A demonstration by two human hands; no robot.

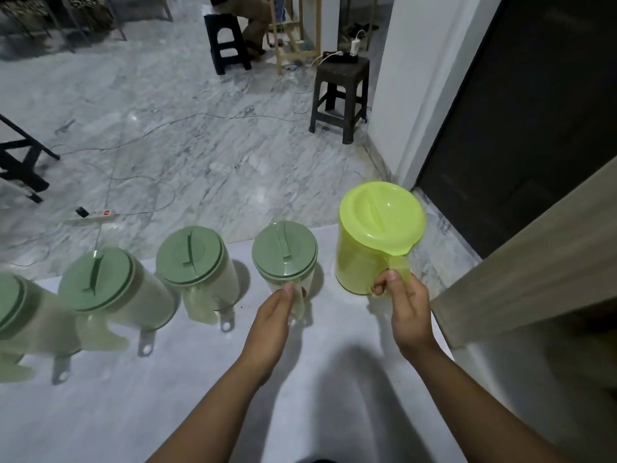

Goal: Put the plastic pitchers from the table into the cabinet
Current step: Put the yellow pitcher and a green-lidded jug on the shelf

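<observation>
While both hands grip handles, five pitchers line the table (233,379).
Right hand (405,304) is closed on the yellow pitcher (374,235) at centre right; left hand (273,315) wraps the green pitcher (283,259) handle, fingers hidden; leftmost pitcher (13,315) is cut off.

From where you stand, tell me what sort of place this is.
Probably a room in a home: marble floor, plastic stools, a power strip with trailing cables, and a white table lined with lidded pitchers.

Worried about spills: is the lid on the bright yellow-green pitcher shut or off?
Shut. The lid sits flush on the yellow-green pitcher, which the right hand holds by its handle.
</observation>
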